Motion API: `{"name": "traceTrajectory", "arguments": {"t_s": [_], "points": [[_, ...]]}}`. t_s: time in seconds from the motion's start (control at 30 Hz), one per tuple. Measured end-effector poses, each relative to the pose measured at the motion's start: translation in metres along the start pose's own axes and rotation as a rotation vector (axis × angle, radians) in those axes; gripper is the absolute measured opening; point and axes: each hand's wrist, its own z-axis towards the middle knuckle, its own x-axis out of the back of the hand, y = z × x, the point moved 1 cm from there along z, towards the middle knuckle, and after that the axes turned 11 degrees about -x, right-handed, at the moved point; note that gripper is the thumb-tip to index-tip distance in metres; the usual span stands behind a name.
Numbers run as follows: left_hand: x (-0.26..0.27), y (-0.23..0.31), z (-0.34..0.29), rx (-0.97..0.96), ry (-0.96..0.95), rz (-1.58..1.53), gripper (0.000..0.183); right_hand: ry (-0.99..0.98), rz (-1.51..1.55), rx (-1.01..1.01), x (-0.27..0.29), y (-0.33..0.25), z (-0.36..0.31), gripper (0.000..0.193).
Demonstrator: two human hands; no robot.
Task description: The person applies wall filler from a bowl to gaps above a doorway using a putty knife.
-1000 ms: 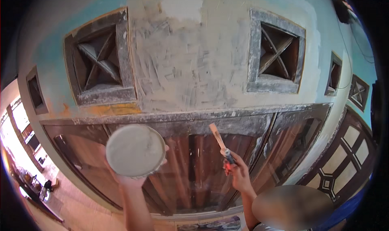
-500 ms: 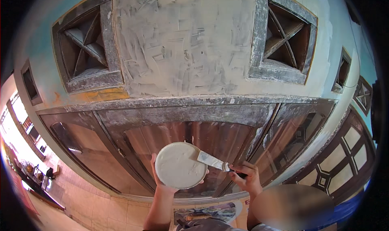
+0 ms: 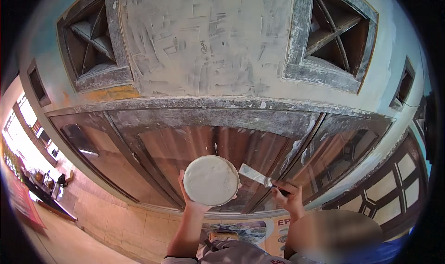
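Your left hand [image 3: 196, 204] holds up a round tub [image 3: 211, 156] of pale paste [image 3: 211, 180].
The tub rests over your palm, which grasps it from below, fingertips showing at both sides; just right of its rim hangs the smeared putty knife [image 3: 255, 174], its handle gripped in your right hand [image 3: 289, 197]. Beyond are wood-framed glass panels [image 3: 199, 117], under a patchily coated wall [image 3: 204, 41] between crossed-bar vents [image 3: 92, 40].

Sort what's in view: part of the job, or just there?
Part of the job:
tub of pale paste, in left hand
scraper, in right hand
smeared wall, likely

Just there:
vents with crossed bars
door at far right
printed sheet below, apparently
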Motion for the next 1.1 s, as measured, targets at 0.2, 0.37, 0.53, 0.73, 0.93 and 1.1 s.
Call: {"name": "traceTrajectory", "arguments": {"t_s": [0.2,0.37,0.53,0.73,0.93,1.1], "points": [[0.009,-0.022,0.000,-0.084,0.046,-0.007,0.095,-0.039,0.004,-0.051,0.015,-0.003,-0.012,0.024],[0.008,-0.031,-0.003,0.008,0.002,-0.032,0.097,0.124,0.117,-0.307,0.036,0.034,-0.013,0.024],[0.009,-0.052,0.004,0.016,-0.010,0.002,0.098,-0.023,0.073,0.021,0.066,-0.009,0.005,0.029],[0.004,-0.072,0.005,-0.014,0.014,-0.102,0.093,-0.224,-0.391,0.349,0.083,-0.050,0.037,0.029],[0.008,-0.076,0.003,-0.039,0.055,0.017,0.091,-0.235,-0.408,0.360,0.085,-0.053,0.040,0.033],[0.007,-0.076,0.005,-0.089,0.110,0.120,0.091,-0.270,-0.403,0.336,0.087,-0.049,0.042,0.029]]}}
